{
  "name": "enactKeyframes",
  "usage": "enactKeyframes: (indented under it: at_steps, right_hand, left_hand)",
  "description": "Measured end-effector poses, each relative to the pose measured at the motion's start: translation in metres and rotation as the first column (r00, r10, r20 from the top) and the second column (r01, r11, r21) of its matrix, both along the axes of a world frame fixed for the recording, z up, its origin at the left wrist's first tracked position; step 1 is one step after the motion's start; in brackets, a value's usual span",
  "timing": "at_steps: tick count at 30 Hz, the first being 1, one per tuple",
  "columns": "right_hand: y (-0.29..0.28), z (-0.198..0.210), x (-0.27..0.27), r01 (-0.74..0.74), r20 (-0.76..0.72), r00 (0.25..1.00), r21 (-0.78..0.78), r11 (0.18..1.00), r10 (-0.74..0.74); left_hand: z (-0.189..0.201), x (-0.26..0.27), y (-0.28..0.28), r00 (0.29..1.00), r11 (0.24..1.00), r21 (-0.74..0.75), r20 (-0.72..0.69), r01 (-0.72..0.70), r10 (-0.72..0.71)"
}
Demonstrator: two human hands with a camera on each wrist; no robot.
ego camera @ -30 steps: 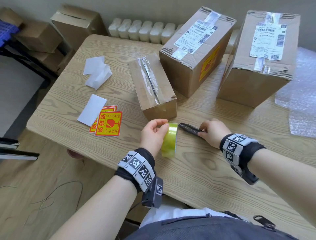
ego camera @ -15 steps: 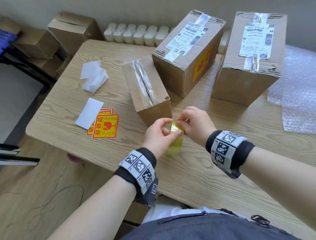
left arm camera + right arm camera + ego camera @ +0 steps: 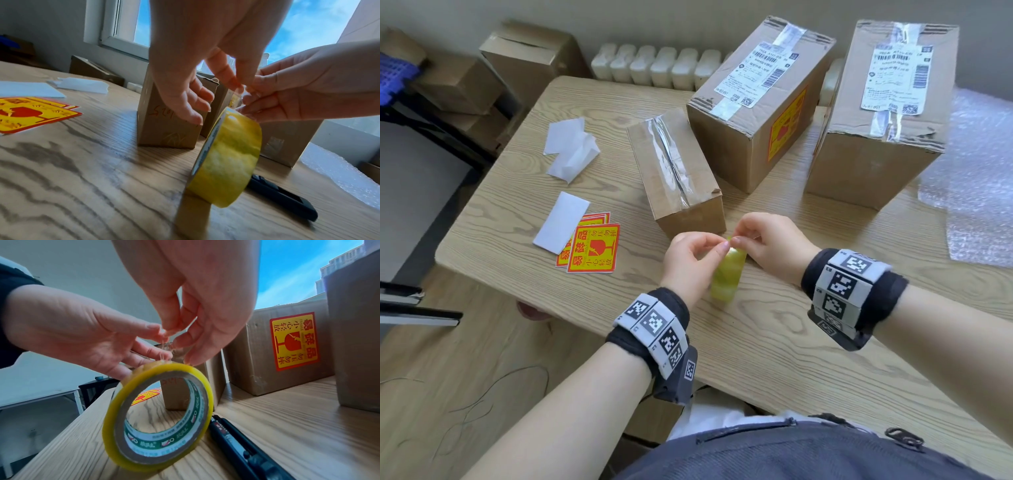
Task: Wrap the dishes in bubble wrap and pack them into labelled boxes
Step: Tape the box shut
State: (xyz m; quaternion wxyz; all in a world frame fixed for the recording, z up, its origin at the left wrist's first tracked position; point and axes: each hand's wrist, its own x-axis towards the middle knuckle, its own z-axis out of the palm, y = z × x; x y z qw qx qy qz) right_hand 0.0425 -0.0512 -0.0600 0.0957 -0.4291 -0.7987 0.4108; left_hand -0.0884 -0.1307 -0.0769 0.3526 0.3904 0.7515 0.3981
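A roll of yellow tape (image 3: 158,415) is stood on its edge on the desk (image 3: 774,342), just in front of the small taped box (image 3: 674,171), and its loose end is being picked at above the top of the roll. The left hand (image 3: 690,263) is pinched on that end with thumb and forefinger, the other fingers loosely spread; the right hand (image 3: 767,245) is pinched on it too, so that the two sets of fingertips are met over the roll. Fine strands are seen between the fingertips in the right wrist view, which suggests that the film may be split lengthwise instead of being lifted across its full width. The roll is steadied by nothing but the fingers at its top, so a sharp pull could tip it or set it rolling toward the desk's near edge. A black utility knife (image 3: 242,449) lies right of the roll, almost touching it; whether its blade is out cannot be told. Left of the small box lie red and yellow fragile labels (image 3: 594,248); behind it and to the right stand two larger boxes (image 3: 756,113), with bubble wrap (image 3: 976,178) farther right
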Motion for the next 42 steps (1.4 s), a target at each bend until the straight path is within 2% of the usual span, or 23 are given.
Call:
enactKeyframes:
  at_steps: [2,4,9,11,17,19,22,25,27,29,31,33,35,37,40,42]
  right_hand:
    - [0.001,0.001,0.0,-0.014,0.0,1.0,-0.015,1.0,0.014]
    - [-0.001,-0.002,0.001,0.01,-0.024,1.0,-0.042,0.999,-0.011]
    - [-0.009,-0.01,0.004,0.164,-0.2,0.959,-0.186,0.969,-0.201]
    - [-0.008,-0.01,0.005,0.174,-0.243,0.942,-0.235,0.956,-0.231]
    - [-0.011,-0.016,0.003,0.18,-0.22,0.947,-0.241,0.954,-0.234]
    - [-0.011,-0.016,0.003,0.169,-0.196,0.958,-0.214,0.962,-0.212]
    - [-0.013,-0.015,0.001,0.149,-0.126,0.979,-0.082,0.985,-0.158]
    - [-0.017,-0.017,-0.004,0.118,-0.117,0.986,0.009,0.993,-0.116]
    - [-0.018,-0.018,-0.007,0.127,-0.147,0.98,-0.046,0.991,-0.132]
    - [-0.016,-0.018,-0.008,0.137,-0.139,0.978,-0.117,0.984,-0.153]
    - [-0.013,-0.017,-0.006,0.139,-0.125,0.979,-0.152,0.979,-0.159]
    - [-0.012,-0.017,-0.003,0.131,-0.09,0.985,-0.174,0.976,-0.148]
    - [-0.013,-0.021,-0.002,0.157,-0.12,0.974,-0.25,0.956,-0.191]
    - [-0.016,-0.018,-0.002,0.194,-0.197,0.939,-0.373,0.907,-0.281]
    - [-0.018,-0.014,-0.003,0.206,-0.233,0.919,-0.406,0.89,-0.319]
    - [-0.016,-0.013,0.0,0.276,-0.224,0.897,-0.388,0.879,-0.381]
  left_hand:
    - [0.002,-0.001,0.0,1.0,1.0,-0.015,-0.013,-0.013,0.013]
    - [0.002,-0.003,0.002,0.999,0.998,-0.053,0.043,-0.027,0.029]
    - [-0.001,-0.007,0.004,0.978,0.978,-0.202,0.19,-0.043,0.083]
    - [-0.002,-0.009,0.004,0.969,0.968,-0.247,0.224,-0.048,0.106]
    - [-0.001,-0.01,0.005,0.954,0.956,-0.286,0.26,-0.069,0.146]
    - [-0.001,-0.011,0.004,0.95,0.957,-0.284,0.278,-0.062,0.144]
    - [0.002,-0.01,0.003,0.946,0.96,-0.276,0.297,-0.044,0.129]
    - [0.003,-0.01,0.0,0.945,0.969,-0.229,0.285,-0.097,0.162]
    - [0.001,-0.008,-0.004,0.951,0.974,-0.178,0.248,-0.142,0.184]
    - [-0.001,-0.004,-0.008,0.957,0.987,-0.1,0.249,-0.128,0.149]
    - [-0.006,-0.002,-0.01,0.975,0.992,-0.07,0.188,-0.108,0.119]
    - [-0.009,-0.007,-0.01,0.98,0.981,-0.156,0.146,-0.112,0.135]
    - [-0.014,-0.011,-0.011,0.969,0.947,-0.32,0.226,-0.023,0.1]
    - [-0.018,-0.009,-0.013,0.952,0.923,-0.375,0.303,0.084,0.036]
    - [-0.019,-0.001,-0.01,0.962,0.96,-0.263,0.271,0.097,-0.023]
    - [-0.013,0.003,-0.007,0.959,0.973,-0.202,0.279,0.108,-0.049]
